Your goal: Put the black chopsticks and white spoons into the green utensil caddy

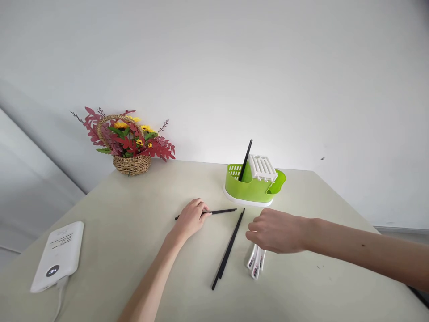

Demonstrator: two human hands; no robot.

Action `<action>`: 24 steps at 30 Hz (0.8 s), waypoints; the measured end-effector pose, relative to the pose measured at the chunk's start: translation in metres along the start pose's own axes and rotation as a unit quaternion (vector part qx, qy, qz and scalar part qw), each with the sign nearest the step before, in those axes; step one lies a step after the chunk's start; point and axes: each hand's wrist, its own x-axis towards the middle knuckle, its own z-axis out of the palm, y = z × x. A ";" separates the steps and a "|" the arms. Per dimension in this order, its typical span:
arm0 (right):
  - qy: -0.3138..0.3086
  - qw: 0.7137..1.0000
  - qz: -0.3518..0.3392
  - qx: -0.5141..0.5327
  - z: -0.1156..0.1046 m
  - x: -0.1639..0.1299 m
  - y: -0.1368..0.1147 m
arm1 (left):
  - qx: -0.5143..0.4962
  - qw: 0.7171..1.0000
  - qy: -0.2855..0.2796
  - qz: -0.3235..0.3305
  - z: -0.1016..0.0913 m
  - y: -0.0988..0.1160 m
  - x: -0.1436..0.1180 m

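A single black chopstick (219, 211) lies flat on the bench (134, 250), and the left hand (191, 218) rests over its near end with the fingers curled down onto it, pinching it against the surface. The free end of the stick points toward the green holder (250, 188), which stands just beyond it near the far edge of the bench. One black chopstick (246, 160) leans upright in the holder's left compartment, beside a white slotted insert (262, 167) that sits tilted in the middle; what else is inside I cannot tell. A pair of black chopsticks (228, 250) lies side by side on a slant between the two hands. The right hand (276, 231) hovers loosely curled, palm down, over a few white packets (256, 261) that show from under it; whether it has hold of any I cannot tell. Off to the left a white power bank (58, 257) lies near the bench's left edge, and a wicker basket of flowers (129, 147) stands at the far left corner by the wall. Open surface runs between the basket and the hands.
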 end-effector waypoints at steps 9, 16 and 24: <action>0.000 1.000 -0.015 0.009 0.000 0.005 -0.005 | 0.032 0.999 0.023 0.010 0.007 -0.004 -0.001; -0.008 0.999 -0.031 0.010 -0.003 0.012 -0.012 | 0.063 0.997 0.031 0.026 0.013 -0.007 -0.002; -0.017 0.999 -0.045 -0.001 -0.008 0.025 -0.019 | 0.143 0.989 0.036 0.035 0.021 -0.011 -0.003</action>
